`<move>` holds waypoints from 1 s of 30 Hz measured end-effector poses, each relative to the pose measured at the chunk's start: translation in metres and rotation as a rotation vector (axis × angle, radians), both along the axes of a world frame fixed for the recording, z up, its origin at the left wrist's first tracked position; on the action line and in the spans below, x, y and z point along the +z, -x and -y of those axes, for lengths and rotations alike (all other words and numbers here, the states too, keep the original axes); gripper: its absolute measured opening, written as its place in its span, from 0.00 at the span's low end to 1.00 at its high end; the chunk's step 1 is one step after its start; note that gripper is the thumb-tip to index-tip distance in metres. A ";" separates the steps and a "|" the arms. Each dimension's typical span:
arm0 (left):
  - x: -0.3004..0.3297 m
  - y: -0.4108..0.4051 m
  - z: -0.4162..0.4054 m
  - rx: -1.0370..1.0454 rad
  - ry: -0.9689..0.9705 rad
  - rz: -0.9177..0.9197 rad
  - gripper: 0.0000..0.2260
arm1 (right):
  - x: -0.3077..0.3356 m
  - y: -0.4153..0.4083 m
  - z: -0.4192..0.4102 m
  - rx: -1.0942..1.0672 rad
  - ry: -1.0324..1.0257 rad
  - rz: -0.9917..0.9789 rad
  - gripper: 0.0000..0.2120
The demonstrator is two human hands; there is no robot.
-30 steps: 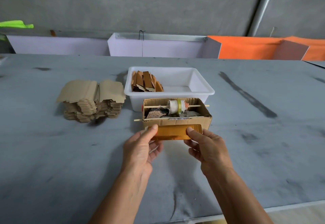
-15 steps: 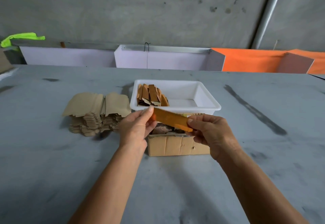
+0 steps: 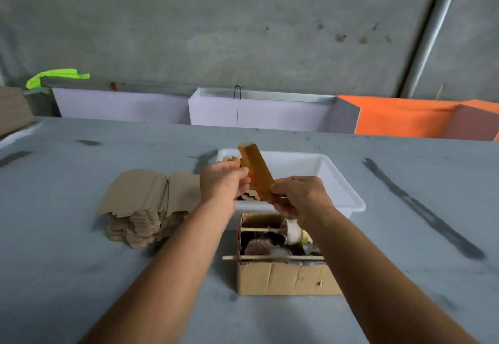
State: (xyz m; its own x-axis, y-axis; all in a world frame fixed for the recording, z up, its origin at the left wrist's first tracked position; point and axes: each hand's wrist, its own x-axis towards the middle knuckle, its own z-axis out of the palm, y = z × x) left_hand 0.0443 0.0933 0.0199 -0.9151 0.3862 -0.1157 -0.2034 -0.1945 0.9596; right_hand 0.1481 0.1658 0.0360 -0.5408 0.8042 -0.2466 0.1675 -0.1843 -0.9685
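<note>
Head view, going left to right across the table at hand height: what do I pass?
stack of cardboard blanks → left hand → orange cardboard piece, gripped by both hands → right hand → dark streak on the tabletop.

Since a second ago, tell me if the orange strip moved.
Yes: the orange strip rose from against the cardboard box to over the white tray.

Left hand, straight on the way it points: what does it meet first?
Probably the folded card pieces stacked at the left end of the white tray; the left hand holds the orange strip right by them. Depth unclear.
</note>
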 end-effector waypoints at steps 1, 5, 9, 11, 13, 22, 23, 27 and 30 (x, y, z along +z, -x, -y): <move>-0.001 0.006 -0.005 0.002 0.031 -0.031 0.08 | 0.000 0.010 -0.005 -0.019 0.023 -0.007 0.05; -0.009 0.025 -0.024 -0.047 0.110 -0.123 0.10 | -0.005 0.051 -0.026 -0.045 -0.003 0.035 0.07; -0.021 0.040 -0.036 -0.084 0.283 -0.361 0.12 | -0.014 0.079 -0.040 -0.097 -0.081 0.072 0.06; -0.026 0.047 -0.040 -0.080 0.375 -0.497 0.13 | -0.019 0.089 -0.044 -0.086 -0.091 0.060 0.07; -0.028 0.052 -0.042 -0.087 0.480 -0.612 0.11 | -0.022 0.099 -0.046 -0.098 -0.138 0.153 0.10; -0.029 0.058 -0.038 -0.199 0.785 -0.919 0.10 | -0.029 0.117 -0.041 -0.065 -0.247 0.339 0.03; -0.028 0.057 -0.038 -0.207 0.803 -0.938 0.10 | -0.029 0.118 -0.041 -0.065 -0.268 0.347 0.01; -0.022 0.052 -0.032 -0.255 0.914 -1.039 0.08 | -0.032 0.117 -0.040 -0.015 -0.436 0.469 0.01; -0.022 0.047 -0.028 -0.238 0.947 -1.091 0.09 | -0.033 0.116 -0.038 0.005 -0.587 0.543 0.06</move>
State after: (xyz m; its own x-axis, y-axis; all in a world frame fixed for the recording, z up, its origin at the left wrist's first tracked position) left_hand -0.0027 0.1215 -0.0017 -0.6399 0.7128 0.2870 0.7558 0.5166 0.4023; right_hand 0.0317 0.2041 0.0035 -0.4706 0.8822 -0.0135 0.6428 0.3324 -0.6901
